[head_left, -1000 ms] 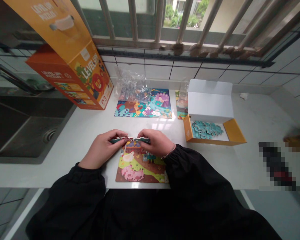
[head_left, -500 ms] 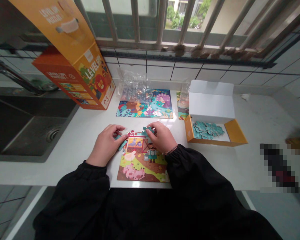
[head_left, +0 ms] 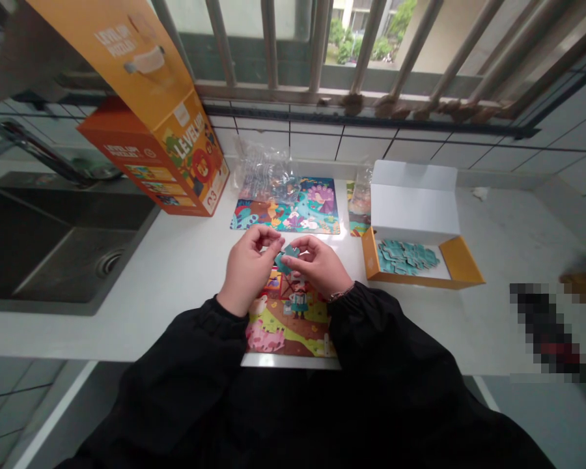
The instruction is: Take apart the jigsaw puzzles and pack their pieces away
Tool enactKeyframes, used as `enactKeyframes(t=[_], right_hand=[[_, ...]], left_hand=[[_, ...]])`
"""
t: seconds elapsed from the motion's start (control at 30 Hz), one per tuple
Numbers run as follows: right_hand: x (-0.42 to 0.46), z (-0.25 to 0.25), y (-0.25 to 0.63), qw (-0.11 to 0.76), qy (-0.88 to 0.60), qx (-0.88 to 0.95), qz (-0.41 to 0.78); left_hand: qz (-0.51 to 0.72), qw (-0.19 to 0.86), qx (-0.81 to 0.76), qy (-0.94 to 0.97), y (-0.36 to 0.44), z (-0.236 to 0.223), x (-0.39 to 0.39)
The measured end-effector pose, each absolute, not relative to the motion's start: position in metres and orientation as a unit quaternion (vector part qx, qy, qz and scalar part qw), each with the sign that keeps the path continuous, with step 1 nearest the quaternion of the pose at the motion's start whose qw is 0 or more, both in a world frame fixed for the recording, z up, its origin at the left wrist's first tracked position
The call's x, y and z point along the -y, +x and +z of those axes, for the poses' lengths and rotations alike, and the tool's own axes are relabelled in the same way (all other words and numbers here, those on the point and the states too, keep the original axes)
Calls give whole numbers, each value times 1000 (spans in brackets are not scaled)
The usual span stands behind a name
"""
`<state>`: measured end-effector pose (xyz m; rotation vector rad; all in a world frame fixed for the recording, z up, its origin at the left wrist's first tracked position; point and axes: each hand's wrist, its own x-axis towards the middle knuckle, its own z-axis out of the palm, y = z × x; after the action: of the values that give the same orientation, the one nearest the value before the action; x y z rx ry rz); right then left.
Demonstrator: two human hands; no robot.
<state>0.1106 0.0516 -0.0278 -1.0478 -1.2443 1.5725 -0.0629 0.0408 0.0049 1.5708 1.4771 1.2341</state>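
Between both hands, above the top of a farm-scene puzzle point(head_left: 288, 326), is a teal-backed puzzle piece point(head_left: 288, 259). My right hand point(head_left: 322, 266) pinches it between thumb and fingers from the right. My left hand point(head_left: 251, 267) is closed, with thumb and fingertips together at the piece's upper left edge. Whether another piece is tucked inside the left hand is hidden. The farm puzzle shows a pig, a hen and a figure in a teal skirt; my left hand and sleeve cover its left side.
An open box point(head_left: 422, 283) of teal-backed pieces stands at the right. Behind my hands lies an animal-scene puzzle point(head_left: 317, 218) under a crumpled clear bag point(head_left: 268, 172). Another picture point(head_left: 359, 208) is partly behind the box. An orange puzzle box point(head_left: 176, 163) stands beside the sink point(head_left: 53, 260).
My left hand has moved right and up to meet the piece in my right hand. The teal pieces seen by my left thumb before are out of sight. The view has shifted slightly.
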Motion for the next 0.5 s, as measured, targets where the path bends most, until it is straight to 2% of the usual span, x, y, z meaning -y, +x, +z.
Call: enactKeyframes(t=[0.1, 0.17, 0.23, 0.33, 0.43, 0.5], right_hand=[[-53, -29, 115, 393, -417, 536, 620], [-54, -29, 119, 372, -403, 584, 599], [-53, -27, 122, 369, -395, 625, 564], [-49, -23, 123, 335, -366, 678, 543], [-44, -21, 120, 267, -315, 768, 489], [-41, -20, 116, 240, -305, 817, 427]], left_hand=[[509, 388, -524, 562, -56, -3, -43], [518, 395, -510, 562, -63, -2, -43], [500, 339, -528, 597, -77, 1, -42], [367, 182, -587, 699, -109, 4, -42], [216, 121, -613, 750, -138, -3, -42], [179, 110, -612, 762, -147, -8, -41]])
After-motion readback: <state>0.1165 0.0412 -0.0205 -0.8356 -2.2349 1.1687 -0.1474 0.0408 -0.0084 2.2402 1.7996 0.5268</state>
